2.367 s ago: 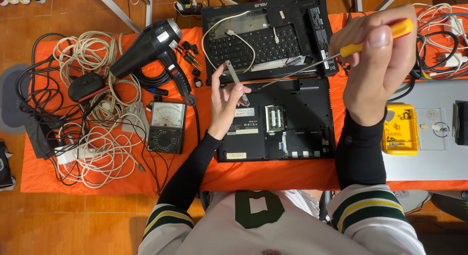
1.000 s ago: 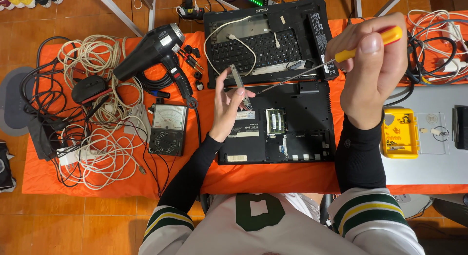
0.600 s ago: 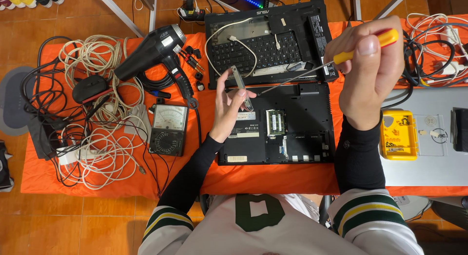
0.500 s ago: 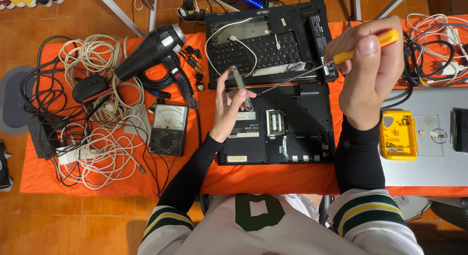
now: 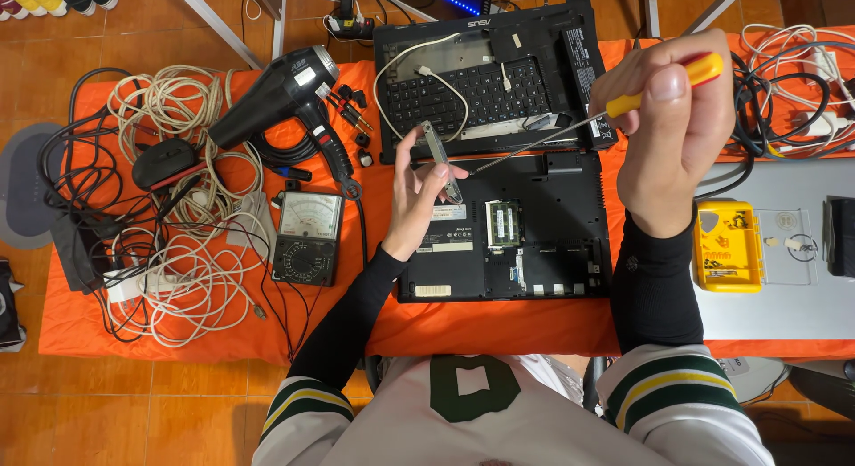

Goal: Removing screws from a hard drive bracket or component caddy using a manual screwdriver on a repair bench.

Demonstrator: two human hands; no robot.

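Note:
My left hand (image 5: 417, 192) pinches a narrow grey metal bracket (image 5: 441, 159) and holds it upright over the left edge of an opened black laptop base (image 5: 543, 234). My right hand (image 5: 677, 118) is raised and shut on a screwdriver (image 5: 614, 105) with a yellow and red handle. Its long shaft slants down to the left, and the tip sits close to the bracket. A green memory module (image 5: 504, 224) lies exposed in the laptop base.
A black keyboard panel (image 5: 485, 74) with a white cable lies behind the base on the orange cloth (image 5: 499, 323). Left are a black hair dryer (image 5: 280, 96), an analogue multimeter (image 5: 307, 237) and tangled cables (image 5: 178, 252). Right is a yellow parts box (image 5: 728, 246) on a silver laptop (image 5: 784, 314).
My left hand has lifted the bracket slightly and the screwdriver tip has come closer to it. My right hand has shifted a little; the rest stays put.

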